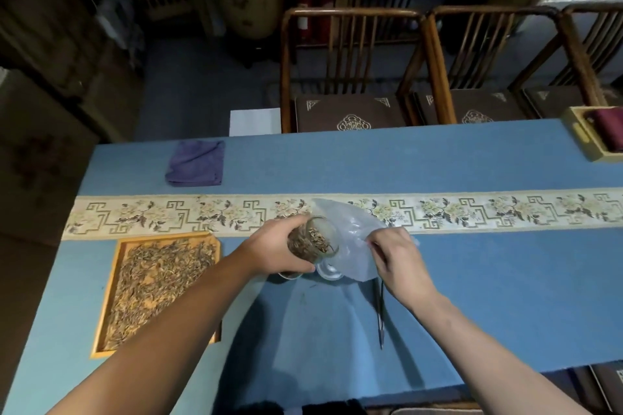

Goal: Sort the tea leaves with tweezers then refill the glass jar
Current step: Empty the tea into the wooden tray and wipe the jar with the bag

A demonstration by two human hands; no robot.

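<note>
My left hand [276, 248] grips a glass jar [312, 239] of tea leaves, tilted with its mouth toward a clear plastic bag [350, 239]. My right hand [394, 256] pinches the bag's edge and holds it up beside the jar mouth. Under the jar lies a round jar lid [328, 271] on the blue table [472, 280]. Dark tweezers [380, 317] lie on the cloth below my right hand. A wooden tray [101, 320] spread with loose tea leaves [158, 276] sits at the left.
A folded purple cloth [197, 163] lies at the far left of the table. A patterned runner [472, 210] crosses its middle. A wooden box [586, 138] stands at the far right corner. Wooden chairs [350, 71] line the far side.
</note>
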